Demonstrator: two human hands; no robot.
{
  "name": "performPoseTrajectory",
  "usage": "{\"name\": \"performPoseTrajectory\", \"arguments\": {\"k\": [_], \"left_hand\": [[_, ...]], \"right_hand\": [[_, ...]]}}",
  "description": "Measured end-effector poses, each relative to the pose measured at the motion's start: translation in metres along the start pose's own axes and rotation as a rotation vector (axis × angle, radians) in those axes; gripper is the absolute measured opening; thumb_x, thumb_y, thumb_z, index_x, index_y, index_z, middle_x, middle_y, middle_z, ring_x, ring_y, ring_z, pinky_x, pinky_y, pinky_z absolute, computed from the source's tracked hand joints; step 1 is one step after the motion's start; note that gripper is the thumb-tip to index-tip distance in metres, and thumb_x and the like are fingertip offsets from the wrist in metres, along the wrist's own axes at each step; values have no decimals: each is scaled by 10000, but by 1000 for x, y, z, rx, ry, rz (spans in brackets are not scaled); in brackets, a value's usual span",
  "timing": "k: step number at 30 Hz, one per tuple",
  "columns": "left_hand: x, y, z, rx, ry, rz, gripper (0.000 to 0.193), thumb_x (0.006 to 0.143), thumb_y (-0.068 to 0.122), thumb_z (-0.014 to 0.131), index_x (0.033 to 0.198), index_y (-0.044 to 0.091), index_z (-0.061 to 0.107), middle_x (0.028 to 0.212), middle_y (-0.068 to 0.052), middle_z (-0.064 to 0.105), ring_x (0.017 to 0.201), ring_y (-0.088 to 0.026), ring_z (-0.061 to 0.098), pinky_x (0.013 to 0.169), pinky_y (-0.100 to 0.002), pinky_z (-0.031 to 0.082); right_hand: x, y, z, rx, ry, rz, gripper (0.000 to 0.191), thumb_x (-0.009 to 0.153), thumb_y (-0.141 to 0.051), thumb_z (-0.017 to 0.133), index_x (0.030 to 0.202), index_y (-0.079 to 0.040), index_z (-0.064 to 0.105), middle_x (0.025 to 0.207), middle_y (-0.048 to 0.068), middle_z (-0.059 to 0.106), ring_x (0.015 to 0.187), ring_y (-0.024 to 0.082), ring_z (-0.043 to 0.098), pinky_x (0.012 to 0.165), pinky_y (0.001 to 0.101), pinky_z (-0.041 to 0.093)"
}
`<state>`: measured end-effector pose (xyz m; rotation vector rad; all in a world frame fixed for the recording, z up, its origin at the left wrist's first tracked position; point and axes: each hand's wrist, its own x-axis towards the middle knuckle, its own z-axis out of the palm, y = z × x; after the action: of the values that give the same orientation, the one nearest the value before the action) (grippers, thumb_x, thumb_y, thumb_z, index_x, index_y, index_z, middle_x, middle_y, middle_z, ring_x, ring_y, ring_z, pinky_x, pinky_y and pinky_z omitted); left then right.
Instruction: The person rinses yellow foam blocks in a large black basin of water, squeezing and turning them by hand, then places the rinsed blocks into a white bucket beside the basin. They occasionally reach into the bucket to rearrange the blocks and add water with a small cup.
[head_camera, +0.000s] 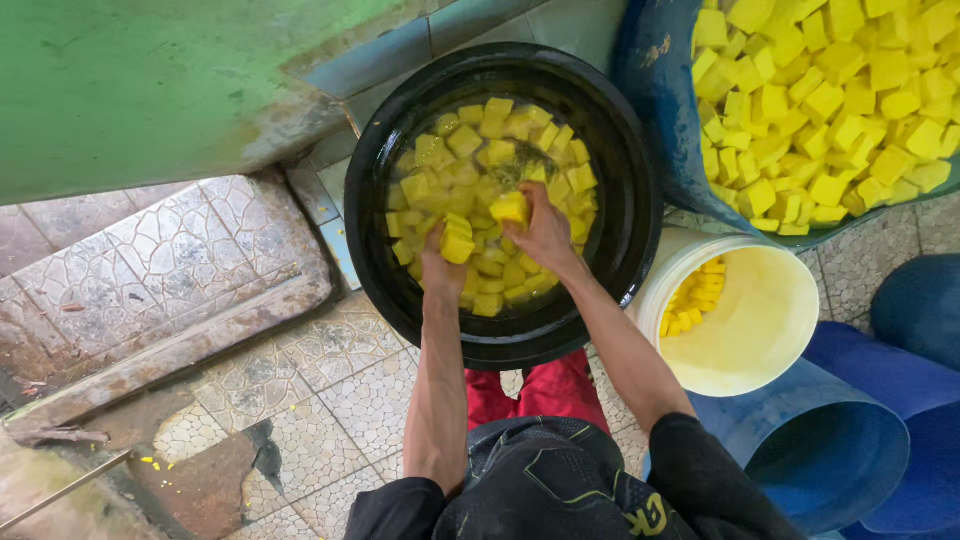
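Both hands are down in the black basin (620, 200), a round tub full of yellow cubes (470, 150) sitting in cloudy liquid. The left hand (443, 265) is closed around one yellow cube (457, 245), lifted just above the surface at the near side of the pile. The right hand (545, 235) has its fingers wrapped on a second yellow block (510, 208), held near the middle of the basin, right over the other cubes. Just to the right of the basin stands a white bucket (760, 330), tilted toward the camera, with a small cluster of yellow pieces (692, 298) lying against its left inner wall. Up at top right, a big blue tub (655, 110) is heaped with dry yellow cubes (830, 90), packed tight to its rim. Below the bucket, an open blue barrel (830, 450) lies on its side on the mosaic tile floor (350, 390). A red stool (560, 390) shows under the basin's near edge.
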<state>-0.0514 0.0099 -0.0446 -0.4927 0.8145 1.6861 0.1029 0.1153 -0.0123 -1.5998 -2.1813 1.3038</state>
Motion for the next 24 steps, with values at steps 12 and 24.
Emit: {"name": "performPoseTrajectory", "arguments": {"k": [12,24], "left_hand": [[-39,-98,64,-172,-237,-145,801,987,665,490,1407,-15,545,1289,-180,658,1130,-350,635,971,-477,524],[-118,-242,168,1216,-471,-321,611,1102,377,426,1643,95,412,1444,-266,571,1126,-338,486,887,-496,360]], "right_hand": [[-125,-17,-80,-99,335,-343,406,923,-277,814,1293,-190,671,1234,75,546,979,230,682,805,352,583],[-200,154,-166,1397,362,258,731,970,-188,685,1577,-40,305,1205,118,628,905,220,652,673,362,562]]}}
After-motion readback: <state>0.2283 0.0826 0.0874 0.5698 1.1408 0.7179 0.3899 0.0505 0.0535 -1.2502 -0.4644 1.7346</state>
